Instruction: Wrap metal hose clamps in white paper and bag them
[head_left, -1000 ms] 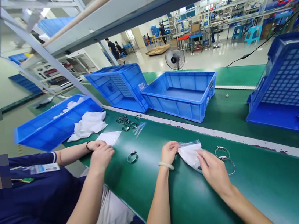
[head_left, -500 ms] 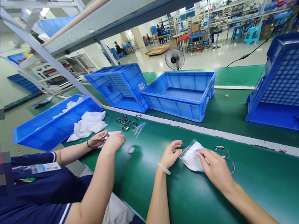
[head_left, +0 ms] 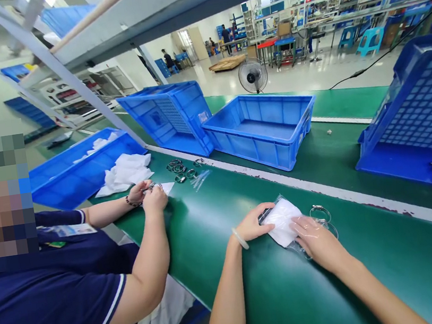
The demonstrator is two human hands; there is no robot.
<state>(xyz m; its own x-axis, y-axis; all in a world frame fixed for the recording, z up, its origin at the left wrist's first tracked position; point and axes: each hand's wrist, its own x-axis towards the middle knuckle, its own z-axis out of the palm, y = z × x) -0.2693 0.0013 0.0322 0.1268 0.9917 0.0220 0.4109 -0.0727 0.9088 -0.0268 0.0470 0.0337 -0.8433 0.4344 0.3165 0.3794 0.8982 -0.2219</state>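
Between my two hands is a white packet (head_left: 281,222) with clear plastic film about it. My left hand (head_left: 254,225), with a pale bangle at the wrist, grips its left edge between thumb and fingers; a dark strip shows there. My right hand (head_left: 316,240) holds the packet's right side, with shiny film over its fingers. Some metal peeks out beneath that hand, too covered to make out. Just beyond it, metal hose clamps (head_left: 320,214) lie on the green table (head_left: 282,292).
On the left, a co-worker's hands (head_left: 148,194) handle something metallic. Near them are white cloth-like pieces (head_left: 126,173), several hose clamps (head_left: 177,166) and clear plastic strips (head_left: 201,180). Blue crates (head_left: 253,143) line the far side; a tilted crate (head_left: 424,100) stands right, with metal parts inside.
My left hand has moved right and closed on the packet's left edge. My right hand has shifted slightly right and down, and film now covers its fingers. The co-worker's hands have come together.
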